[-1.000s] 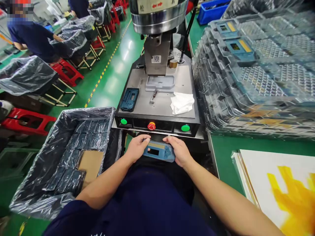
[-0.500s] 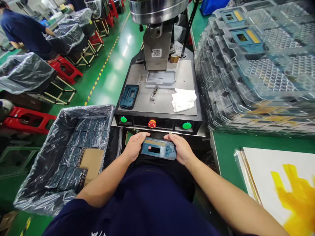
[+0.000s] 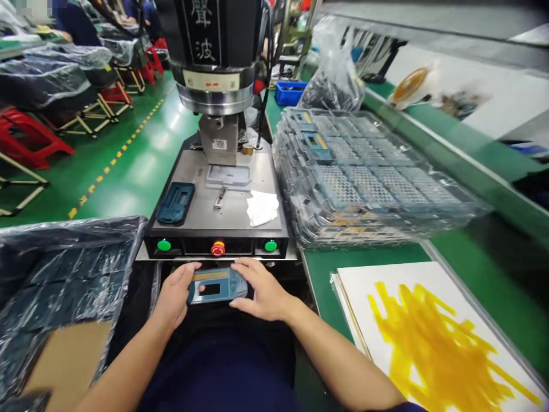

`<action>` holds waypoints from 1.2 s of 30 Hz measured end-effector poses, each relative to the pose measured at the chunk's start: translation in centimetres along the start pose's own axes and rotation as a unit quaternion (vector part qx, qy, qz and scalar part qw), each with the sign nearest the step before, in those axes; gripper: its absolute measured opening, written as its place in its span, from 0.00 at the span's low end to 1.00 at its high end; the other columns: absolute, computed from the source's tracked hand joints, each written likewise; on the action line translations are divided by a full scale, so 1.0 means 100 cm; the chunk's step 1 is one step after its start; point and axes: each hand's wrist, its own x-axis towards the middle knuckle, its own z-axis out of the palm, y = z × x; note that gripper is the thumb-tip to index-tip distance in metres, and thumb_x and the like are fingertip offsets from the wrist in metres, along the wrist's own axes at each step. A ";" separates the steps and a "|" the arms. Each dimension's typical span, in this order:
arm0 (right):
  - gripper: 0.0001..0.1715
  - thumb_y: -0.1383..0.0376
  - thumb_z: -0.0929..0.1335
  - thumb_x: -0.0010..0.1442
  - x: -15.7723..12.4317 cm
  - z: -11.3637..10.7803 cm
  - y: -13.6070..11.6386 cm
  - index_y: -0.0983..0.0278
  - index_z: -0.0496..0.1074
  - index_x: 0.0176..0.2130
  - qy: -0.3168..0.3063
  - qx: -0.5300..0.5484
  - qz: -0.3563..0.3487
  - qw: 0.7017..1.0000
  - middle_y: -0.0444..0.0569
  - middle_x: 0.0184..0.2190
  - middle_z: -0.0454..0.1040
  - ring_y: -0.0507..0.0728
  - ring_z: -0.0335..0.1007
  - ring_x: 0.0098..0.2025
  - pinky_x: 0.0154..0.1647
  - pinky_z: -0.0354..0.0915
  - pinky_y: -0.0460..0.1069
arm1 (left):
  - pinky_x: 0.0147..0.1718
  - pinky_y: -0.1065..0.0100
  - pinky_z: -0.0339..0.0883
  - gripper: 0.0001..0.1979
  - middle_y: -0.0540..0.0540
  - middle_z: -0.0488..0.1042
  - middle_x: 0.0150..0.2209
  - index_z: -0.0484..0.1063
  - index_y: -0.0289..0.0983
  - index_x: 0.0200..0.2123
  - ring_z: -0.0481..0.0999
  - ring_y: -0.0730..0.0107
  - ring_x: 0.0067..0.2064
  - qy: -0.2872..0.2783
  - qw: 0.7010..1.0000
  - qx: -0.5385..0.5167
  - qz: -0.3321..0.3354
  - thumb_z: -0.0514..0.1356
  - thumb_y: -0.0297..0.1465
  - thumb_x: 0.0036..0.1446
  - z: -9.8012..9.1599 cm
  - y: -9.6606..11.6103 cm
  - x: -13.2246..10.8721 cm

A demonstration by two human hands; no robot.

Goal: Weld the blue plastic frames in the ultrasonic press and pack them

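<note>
Between my hands, just in front of the press, is a blue-grey plastic housing [image 3: 231, 290] with a dark rectangular window and a tan strip along its upper edge. My left hand [image 3: 175, 293] grips its left end. At the right end my right hand [image 3: 262, 290] holds it, thumb on the near edge and fingers on the far one. A darker blue housing [image 3: 175, 203] lies on the left of the press's metal plate [image 3: 201, 214]. Behind, a pale grey fixture [image 3: 229, 176] sits under the metal press head [image 3: 219, 140]. White cloths or papers [image 3: 262, 208] rest on the plate's right.
Green buttons [image 3: 163, 245] and a red emergency stop [image 3: 218, 248] line the press front. A plastic-lined bin [image 3: 128, 274] of wrapped parts stands left. Stacked clear trays [image 3: 343, 229] stand right, near a white board [image 3: 355, 280] with yellow strips. A person [image 3: 77, 23] is at the far left.
The view has turned to the right and up, showing more of the trays and the yellow-stripped board. My right hand now spreads around the housing's end; both hands still hold it.
</note>
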 end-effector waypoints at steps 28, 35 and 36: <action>0.35 0.44 0.72 0.50 0.006 -0.208 0.012 0.66 0.71 0.47 0.530 -0.364 0.162 0.749 0.56 0.44 0.72 0.64 0.66 0.49 0.51 0.64 0.58 | 0.26 0.73 0.68 0.31 0.45 0.78 0.36 0.73 0.34 0.42 0.74 0.72 0.31 -0.009 0.999 -0.037 -0.016 0.74 0.43 0.35 -0.022 -0.002 0.002; 0.33 0.43 0.67 0.56 0.009 -0.204 0.017 0.66 0.71 0.47 0.467 -0.374 0.203 0.775 0.59 0.47 0.73 0.65 0.66 0.51 0.55 0.60 0.60 | 0.25 0.74 0.68 0.32 0.44 0.78 0.37 0.74 0.34 0.41 0.74 0.72 0.31 -0.005 0.999 -0.047 -0.018 0.74 0.44 0.34 -0.028 -0.001 0.002; 0.31 0.44 0.67 0.57 0.008 -0.203 0.017 0.66 0.72 0.47 0.465 -0.381 0.189 0.776 0.59 0.47 0.73 0.65 0.66 0.51 0.55 0.60 0.60 | 0.26 0.74 0.68 0.32 0.44 0.78 0.37 0.74 0.34 0.41 0.74 0.72 0.31 -0.004 0.999 -0.048 -0.018 0.75 0.43 0.34 -0.029 -0.001 0.003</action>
